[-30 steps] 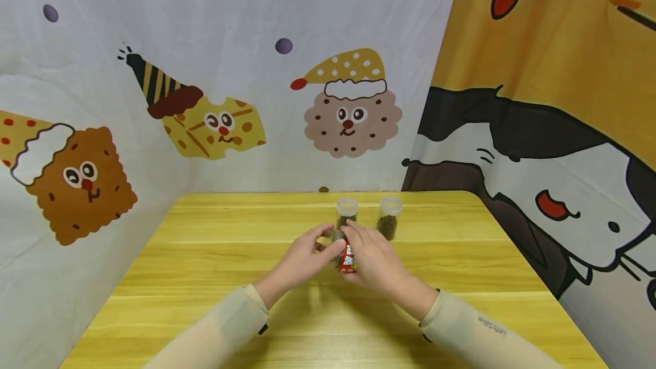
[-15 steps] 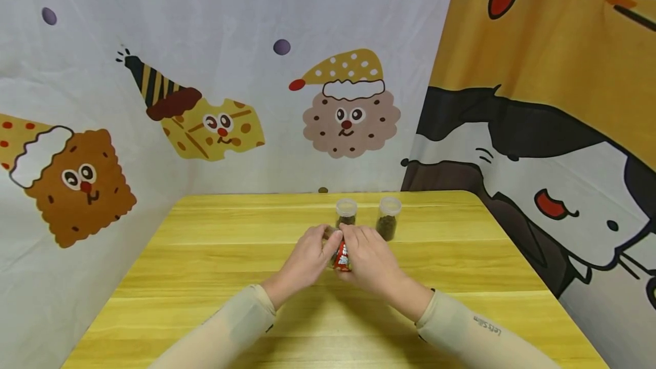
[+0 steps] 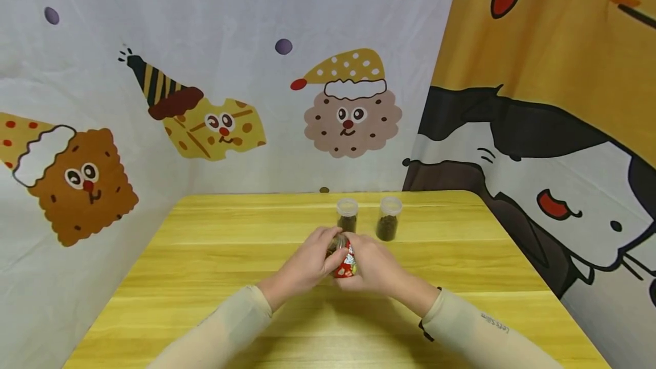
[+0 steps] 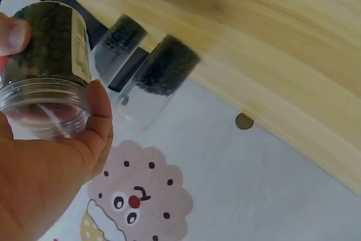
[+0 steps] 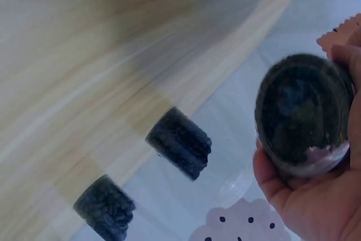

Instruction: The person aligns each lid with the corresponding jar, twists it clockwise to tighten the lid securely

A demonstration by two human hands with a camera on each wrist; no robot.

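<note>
Between both hands is a clear plastic jar point(image 3: 346, 262) with dark pellets inside and a red printed label. Fingers of my left hand point(image 3: 301, 265) curl round its clear ridged top end, as the left wrist view shows on the jar point(image 4: 48, 43). My right hand point(image 3: 376, 263) grips the jar's body from the other side. In the right wrist view the round base of the jar point(image 5: 302, 111) faces the camera, with right fingers round its edge. Whether a lid is on the ridged end is hard to tell.
Two similar jars with dark pellets stand upright behind the hands, one jar point(image 3: 347, 218) just beyond them and another jar point(image 3: 388, 224) to its right. They stand on a wooden table point(image 3: 230, 221). A printed cloth point(image 3: 230, 16) hangs behind the table's far edge.
The left fingers have closed in round the jar's top. The right fingers, earlier laid flatter over it, now bend lower round its side. The jar shifted slightly; the two rear jars stayed put.
</note>
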